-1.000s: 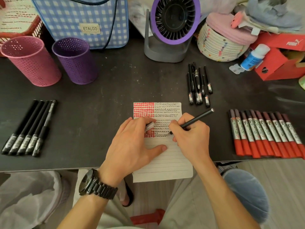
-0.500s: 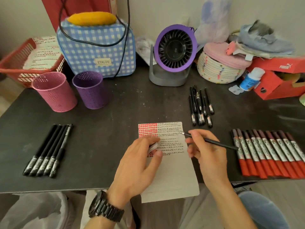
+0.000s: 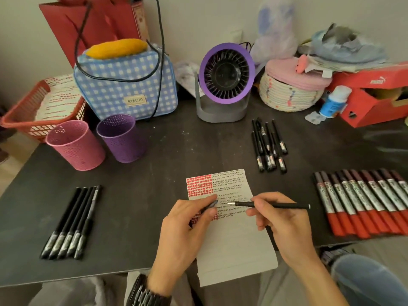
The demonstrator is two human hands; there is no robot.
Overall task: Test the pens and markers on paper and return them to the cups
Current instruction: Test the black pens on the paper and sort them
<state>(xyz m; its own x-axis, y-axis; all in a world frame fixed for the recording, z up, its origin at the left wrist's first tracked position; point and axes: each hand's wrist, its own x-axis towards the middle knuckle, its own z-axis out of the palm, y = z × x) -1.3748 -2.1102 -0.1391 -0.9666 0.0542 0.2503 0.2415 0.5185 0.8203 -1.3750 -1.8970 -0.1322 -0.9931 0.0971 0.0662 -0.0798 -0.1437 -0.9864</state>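
— Which pen is being tried?
— The one in the right hand [image 3: 284, 219]. Thumb and fingers curl round a black pen [image 3: 273, 205], which lies nearly level, its bare tip pointing left over the written part of the paper [image 3: 234, 244]. Whether the tip touches the sheet, I cannot tell.
— And the left hand [image 3: 183, 228]?
— It pinches a small dark cap [image 3: 211, 205] between thumb and fingers, just beside the pen's tip. The hand covers the paper's left edge, and a dark watch [image 3: 143, 292] sits on that wrist.
— How does the paper lie?
— On the dark counter [image 3: 154, 173], its near end hanging past the front edge. Red marks fill its far left corner, and black marks run in rows beside them.
— The cups?
— A pink cup [image 3: 75, 144] and a purple cup [image 3: 121, 138] stand upright, just beside each other, at the far left.
— Anything else for writing?
— A row of pens [image 3: 70, 221] lies at the left, a looser bunch of pens [image 3: 268, 146] lies beyond the paper to the right, and red markers [image 3: 364, 202] lie side by side at the right edge.
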